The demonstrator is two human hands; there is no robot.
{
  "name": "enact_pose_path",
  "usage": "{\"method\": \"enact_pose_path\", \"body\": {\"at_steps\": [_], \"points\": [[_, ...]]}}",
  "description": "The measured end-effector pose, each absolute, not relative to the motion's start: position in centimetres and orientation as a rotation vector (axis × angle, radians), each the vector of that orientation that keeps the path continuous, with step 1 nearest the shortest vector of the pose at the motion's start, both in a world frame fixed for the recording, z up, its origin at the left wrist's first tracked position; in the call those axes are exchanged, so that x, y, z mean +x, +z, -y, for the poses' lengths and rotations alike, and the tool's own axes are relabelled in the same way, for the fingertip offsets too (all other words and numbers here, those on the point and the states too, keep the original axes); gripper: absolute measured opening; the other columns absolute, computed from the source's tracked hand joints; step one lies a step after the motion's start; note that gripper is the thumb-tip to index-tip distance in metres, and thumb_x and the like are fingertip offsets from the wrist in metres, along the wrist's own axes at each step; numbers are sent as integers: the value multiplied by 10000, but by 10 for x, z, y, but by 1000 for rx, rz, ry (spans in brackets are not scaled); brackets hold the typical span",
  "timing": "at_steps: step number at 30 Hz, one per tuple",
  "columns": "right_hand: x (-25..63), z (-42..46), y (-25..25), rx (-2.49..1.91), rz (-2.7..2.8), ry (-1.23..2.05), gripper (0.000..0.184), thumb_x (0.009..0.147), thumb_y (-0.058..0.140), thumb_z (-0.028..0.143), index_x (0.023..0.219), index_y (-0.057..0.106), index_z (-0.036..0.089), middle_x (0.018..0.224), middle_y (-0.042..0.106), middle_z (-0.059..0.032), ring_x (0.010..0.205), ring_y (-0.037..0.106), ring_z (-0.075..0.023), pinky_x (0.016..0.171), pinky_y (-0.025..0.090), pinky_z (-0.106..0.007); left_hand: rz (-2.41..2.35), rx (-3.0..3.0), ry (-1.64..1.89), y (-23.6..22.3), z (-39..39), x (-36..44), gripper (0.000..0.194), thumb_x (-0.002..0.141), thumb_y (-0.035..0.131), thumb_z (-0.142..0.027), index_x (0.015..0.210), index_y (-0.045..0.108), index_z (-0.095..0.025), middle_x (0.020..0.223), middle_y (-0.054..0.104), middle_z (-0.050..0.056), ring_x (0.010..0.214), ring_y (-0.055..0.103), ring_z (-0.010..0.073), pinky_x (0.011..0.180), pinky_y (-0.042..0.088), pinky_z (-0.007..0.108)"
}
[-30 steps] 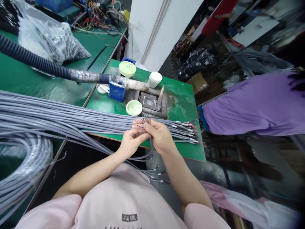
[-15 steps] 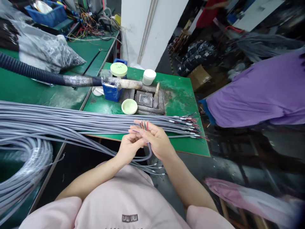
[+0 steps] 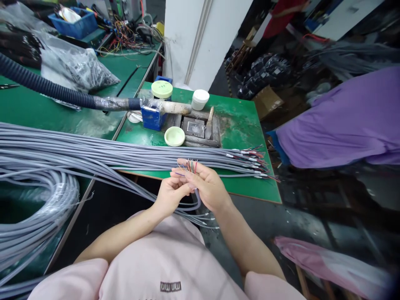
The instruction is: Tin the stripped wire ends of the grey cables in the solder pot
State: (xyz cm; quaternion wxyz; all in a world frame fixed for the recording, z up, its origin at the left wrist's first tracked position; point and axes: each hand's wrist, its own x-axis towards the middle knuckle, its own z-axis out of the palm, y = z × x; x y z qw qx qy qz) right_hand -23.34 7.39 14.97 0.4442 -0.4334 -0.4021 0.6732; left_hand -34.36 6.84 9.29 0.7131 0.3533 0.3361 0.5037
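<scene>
A grey cable (image 3: 198,199) rises between my hands, and its thin coloured wires (image 3: 191,166), red, brown, green and blue among them, fan out at the top with bare tips. My right hand (image 3: 213,191) is closed on these wires, pinching them between thumb and fingers. Close against it, my left hand (image 3: 170,197) is closed too, its thumb and fingertips at the base of the wires; the fingers partly hide what they grip. Just beyond lies a long bundle of grey cables (image 3: 150,154), its stripped ends (image 3: 258,160) fanned out toward the right.
Behind the bundle, a solder pot (image 3: 193,127) sits beside a green-rimmed dish (image 3: 174,136), a white jar (image 3: 200,99) and a blue box (image 3: 153,118). An extraction hose (image 3: 75,96) reaches over the green table (image 3: 240,118). Coiled cable (image 3: 59,196) lies left. A person in purple (image 3: 340,121) is at right.
The view has shifted slightly, so the table things appear a little farther right. My hands stay together on the cable's wires, with the wires spread a little more.
</scene>
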Motion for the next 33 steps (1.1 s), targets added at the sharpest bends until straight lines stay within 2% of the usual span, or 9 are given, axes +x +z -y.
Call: {"method": "enact_pose_path", "body": {"at_steps": [6,11,15,18,23,28,33], "points": [[-235,-72,150,-1068,964,1681,460,726,750,429,1113,633,210,981,727,-78,914,701,-233,548,496,-234,-729,762,1106,97,-67,-345,246,637,816,-365,699,744,-138,602,668,19,551,561,87,533,457,192],[-231,-72,147,-1027,1009,1613,384,777,716,419,1100,609,243,969,718,-54,924,690,-209,630,525,-260,-732,758,1098,99,-67,-346,253,633,818,-369,698,735,-139,589,665,18,543,567,88,533,463,193],[-226,-73,142,-1016,1040,1497,221,809,697,371,958,596,243,961,699,-24,955,667,-182,755,533,-284,-747,770,1093,98,-67,-347,252,647,807,-369,689,714,-139,575,650,12,545,566,92,541,465,199],[-225,-73,139,-1068,1062,1454,170,810,692,359,874,611,224,938,686,-16,920,649,-159,786,519,-274,-749,784,1088,97,-67,-347,247,661,797,-369,689,706,-141,581,648,10,549,563,90,546,464,199],[-225,-74,139,-1083,1083,1412,126,824,673,324,797,601,224,830,631,16,804,603,-123,701,495,-231,-760,800,1079,96,-68,-347,257,669,787,-381,691,699,-141,583,642,10,546,557,92,546,464,204],[-227,-75,142,-1153,1114,1368,157,811,668,350,772,587,222,714,573,27,667,558,-118,605,479,-236,-777,791,1078,96,-69,-347,274,658,791,-394,682,692,-139,574,641,11,536,558,93,531,465,202],[-228,-76,144,-1172,1137,1333,171,813,659,360,753,578,223,671,556,26,622,531,-118,573,457,-242,-775,771,1076,95,-69,-348,292,660,792,-410,697,687,-140,569,643,9,518,555,89,522,471,199]]}}
